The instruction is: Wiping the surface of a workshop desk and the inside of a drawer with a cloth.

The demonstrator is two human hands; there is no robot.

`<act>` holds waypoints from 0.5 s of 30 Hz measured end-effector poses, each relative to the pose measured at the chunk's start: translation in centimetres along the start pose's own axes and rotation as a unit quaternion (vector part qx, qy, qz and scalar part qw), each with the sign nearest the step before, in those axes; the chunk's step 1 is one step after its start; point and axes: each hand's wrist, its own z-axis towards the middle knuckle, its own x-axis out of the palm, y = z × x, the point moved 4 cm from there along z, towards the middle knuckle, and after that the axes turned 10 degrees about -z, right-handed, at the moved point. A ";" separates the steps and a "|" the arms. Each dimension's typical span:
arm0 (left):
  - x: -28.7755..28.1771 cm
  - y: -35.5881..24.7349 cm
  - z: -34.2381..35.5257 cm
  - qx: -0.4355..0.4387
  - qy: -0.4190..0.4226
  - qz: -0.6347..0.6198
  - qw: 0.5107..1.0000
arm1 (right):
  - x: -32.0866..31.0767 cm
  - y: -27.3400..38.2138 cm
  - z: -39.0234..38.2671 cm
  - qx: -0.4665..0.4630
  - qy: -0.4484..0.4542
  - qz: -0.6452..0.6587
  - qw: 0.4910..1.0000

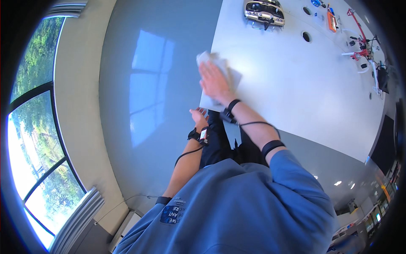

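Observation:
My right hand (215,81) presses a crumpled pale grey cloth (234,78) onto the left edge of a white table (296,80). Its fingers lie close together over the cloth, and part of the cloth sticks out past the tabletop's edge. Motion slightly blurs both cloth and hand. My left hand (199,118) is lower, by the table's near left corner, with its fingers apart and nothing in it. Both wrists carry black straps with small devices and cables.
A radio controller (264,15) sits at the table's far left. An orange tool (332,22) and red-and-white drone-like parts (361,53) lie toward the far right. Round holes (306,37) pierce the tabletop. Windows (40,156) line the wall at left, beyond the grey floor (118,97).

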 end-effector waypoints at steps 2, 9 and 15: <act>-0.2 -0.1 0.0 0.002 -0.021 -0.024 0.999 | 0.0 2.2 -2.1 -0.011 0.010 0.030 0.999; 0.7 -4.4 -1.8 0.287 -0.114 0.326 0.893 | -2.5 0.1 -11.7 0.169 -0.028 0.085 0.982; 5.5 -7.6 -7.7 0.548 -0.017 0.450 0.705 | -7.4 -6.2 -21.8 0.390 -0.054 -0.044 0.918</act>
